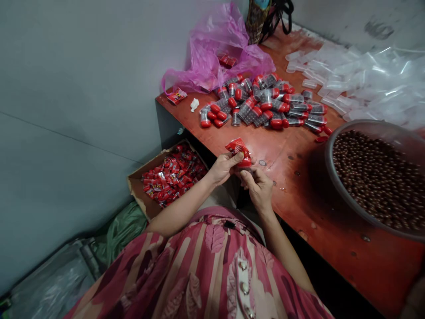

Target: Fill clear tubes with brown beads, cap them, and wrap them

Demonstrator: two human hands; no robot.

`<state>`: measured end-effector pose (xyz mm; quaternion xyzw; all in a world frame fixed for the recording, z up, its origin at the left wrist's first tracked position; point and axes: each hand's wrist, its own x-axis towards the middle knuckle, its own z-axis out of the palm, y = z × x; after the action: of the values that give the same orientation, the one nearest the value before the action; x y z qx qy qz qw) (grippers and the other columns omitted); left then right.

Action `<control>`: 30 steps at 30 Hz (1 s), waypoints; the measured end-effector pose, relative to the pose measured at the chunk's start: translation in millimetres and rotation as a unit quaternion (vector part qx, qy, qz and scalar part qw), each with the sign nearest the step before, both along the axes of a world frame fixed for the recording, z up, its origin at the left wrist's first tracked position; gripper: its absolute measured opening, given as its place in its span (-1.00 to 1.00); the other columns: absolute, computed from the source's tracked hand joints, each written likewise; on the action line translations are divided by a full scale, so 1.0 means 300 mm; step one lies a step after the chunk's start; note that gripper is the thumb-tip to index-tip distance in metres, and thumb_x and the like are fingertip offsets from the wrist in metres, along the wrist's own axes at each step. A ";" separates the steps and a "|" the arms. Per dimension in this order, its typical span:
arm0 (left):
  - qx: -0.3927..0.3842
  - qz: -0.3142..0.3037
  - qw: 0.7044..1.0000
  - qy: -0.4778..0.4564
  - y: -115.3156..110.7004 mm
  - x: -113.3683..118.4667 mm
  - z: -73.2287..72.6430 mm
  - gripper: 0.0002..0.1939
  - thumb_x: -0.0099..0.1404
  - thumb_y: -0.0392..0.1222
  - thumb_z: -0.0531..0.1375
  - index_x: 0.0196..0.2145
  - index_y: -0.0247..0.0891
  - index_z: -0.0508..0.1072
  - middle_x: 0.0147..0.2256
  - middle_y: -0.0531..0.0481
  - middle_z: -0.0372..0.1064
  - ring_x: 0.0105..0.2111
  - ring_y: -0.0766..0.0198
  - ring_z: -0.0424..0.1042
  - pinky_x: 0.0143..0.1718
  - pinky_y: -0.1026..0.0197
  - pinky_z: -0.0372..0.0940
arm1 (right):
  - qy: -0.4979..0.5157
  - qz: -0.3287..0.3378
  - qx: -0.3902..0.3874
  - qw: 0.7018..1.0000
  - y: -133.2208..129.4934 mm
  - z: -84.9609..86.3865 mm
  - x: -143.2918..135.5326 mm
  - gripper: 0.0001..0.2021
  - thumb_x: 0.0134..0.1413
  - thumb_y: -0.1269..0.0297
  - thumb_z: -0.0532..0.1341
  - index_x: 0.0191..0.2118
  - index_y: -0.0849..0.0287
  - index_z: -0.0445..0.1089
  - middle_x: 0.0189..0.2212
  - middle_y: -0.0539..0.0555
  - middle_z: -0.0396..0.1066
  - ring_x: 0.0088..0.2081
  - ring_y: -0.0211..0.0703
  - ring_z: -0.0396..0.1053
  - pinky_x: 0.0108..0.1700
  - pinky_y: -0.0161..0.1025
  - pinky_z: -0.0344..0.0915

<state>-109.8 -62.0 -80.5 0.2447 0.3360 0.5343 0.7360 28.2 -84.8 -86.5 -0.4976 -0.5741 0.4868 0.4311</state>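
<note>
My left hand [226, 167] pinches a shiny red packet [239, 150] over the front edge of the red table [299, 190]. Close beside it, my right hand [258, 184] has its thumb and fingers pressed together at the packet's lower end, where a small dark part shows. Behind my hands lies a pile of small clear tubes [265, 99] with red caps and dark contents. A cardboard box [137, 195] of red packets [172, 173] stands below the table, to the left of my hands.
A grey tub [345, 186] of brown balls [381, 177] sits at the right. Clear empty tubes [365, 79] are heaped behind it. A pink plastic bag [215, 48], a red packet [177, 96] and a white scrap [194, 104] lie at the table's back left.
</note>
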 end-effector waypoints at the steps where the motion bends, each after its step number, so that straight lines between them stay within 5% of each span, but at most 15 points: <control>1: 0.001 0.002 1.000 0.007 0.000 0.001 0.001 -0.52 0.01 0.09 0.33 -0.30 -0.43 0.53 -0.36 -0.21 0.53 -0.51 0.23 0.47 -0.53 0.28 0.27 | 0.007 0.000 -0.007 1.000 0.001 0.001 0.001 -0.78 0.04 0.12 0.24 -0.31 0.18 0.39 -0.66 -0.12 0.29 -0.66 -0.39 0.21 -0.60 -0.42 0.16; 5: 0.015 -0.002 1.000 0.023 -0.004 0.003 0.013 -0.53 0.03 0.08 0.33 -0.29 -0.42 0.53 -0.35 -0.20 0.53 -0.54 0.27 0.45 -0.56 0.30 0.25 | 0.063 0.037 -0.052 0.996 0.003 0.005 0.000 -0.74 0.08 0.07 0.20 -0.41 0.19 0.36 -0.67 -0.10 0.31 -0.70 -0.40 0.17 -0.66 -0.41 0.12; 11: 0.027 0.019 0.999 0.028 -0.006 0.000 0.033 -0.65 -0.07 -0.10 0.41 -0.32 -0.34 0.55 -0.38 -0.10 0.54 -0.38 0.21 0.50 -0.31 0.22 0.36 | -0.040 -0.028 0.033 0.998 -0.007 0.003 0.001 -0.78 0.04 0.11 0.24 -0.29 0.17 0.41 -0.65 -0.11 0.28 -0.64 -0.37 0.20 -0.59 -0.39 0.17; 17: 0.003 -0.030 0.999 0.024 -0.003 -0.011 0.038 -0.60 -0.05 -0.03 0.38 -0.31 -0.39 0.55 -0.32 -0.18 0.53 -0.49 0.22 0.47 -0.55 0.28 0.29 | 0.103 0.097 -0.088 0.986 0.008 0.004 0.010 -0.71 0.10 0.03 0.16 -0.41 0.18 0.35 -0.63 -0.06 0.35 -0.72 -0.39 0.15 -0.71 -0.40 0.06; 21: 0.003 0.002 0.999 0.036 0.002 -0.006 0.041 -0.65 -0.08 -0.07 0.40 -0.37 -0.38 0.56 -0.39 -0.13 0.53 -0.42 0.20 0.51 -0.34 0.20 0.35 | -0.035 0.014 0.022 0.999 0.002 0.017 0.004 -0.78 0.06 0.11 0.22 -0.35 0.18 0.42 -0.67 -0.09 0.29 -0.66 -0.38 0.18 -0.59 -0.40 0.15; 23: 0.003 0.005 0.999 0.049 -0.001 0.002 0.044 -0.66 -0.06 -0.08 0.39 -0.37 -0.38 0.56 -0.42 -0.11 0.53 -0.48 0.24 0.48 -0.42 0.24 0.33 | -0.029 -0.003 0.020 0.999 -0.003 0.018 -0.005 -0.77 0.06 0.10 0.22 -0.37 0.18 0.40 -0.67 -0.10 0.28 -0.66 -0.38 0.18 -0.59 -0.40 0.15; 27: -0.013 -0.006 1.000 0.026 -0.024 0.024 0.042 -0.64 -0.01 -0.02 0.35 -0.37 -0.41 0.53 -0.50 -0.08 0.48 -0.68 0.39 0.31 -0.68 0.33 0.14 | 0.142 0.025 -0.109 0.984 -0.001 0.007 -0.025 -0.68 0.08 -0.02 0.15 -0.45 0.16 0.29 -0.61 -0.06 0.37 -0.73 -0.40 0.15 -0.74 -0.42 0.02; 30: -0.017 0.051 0.999 0.006 -0.041 0.044 0.028 -0.65 0.00 0.00 0.35 -0.39 -0.37 0.49 -0.57 0.02 0.41 -0.71 0.42 0.25 -0.70 0.33 0.13 | 0.142 0.006 -0.095 0.985 0.003 0.004 -0.031 -0.70 0.07 0.02 0.19 -0.44 0.17 0.30 -0.64 -0.09 0.33 -0.72 -0.41 0.16 -0.72 -0.44 0.05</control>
<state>-96.5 -74.4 -72.2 0.2179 0.3620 0.5637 0.7097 18.8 -83.8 -85.4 -0.4586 -0.4613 0.6076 0.4556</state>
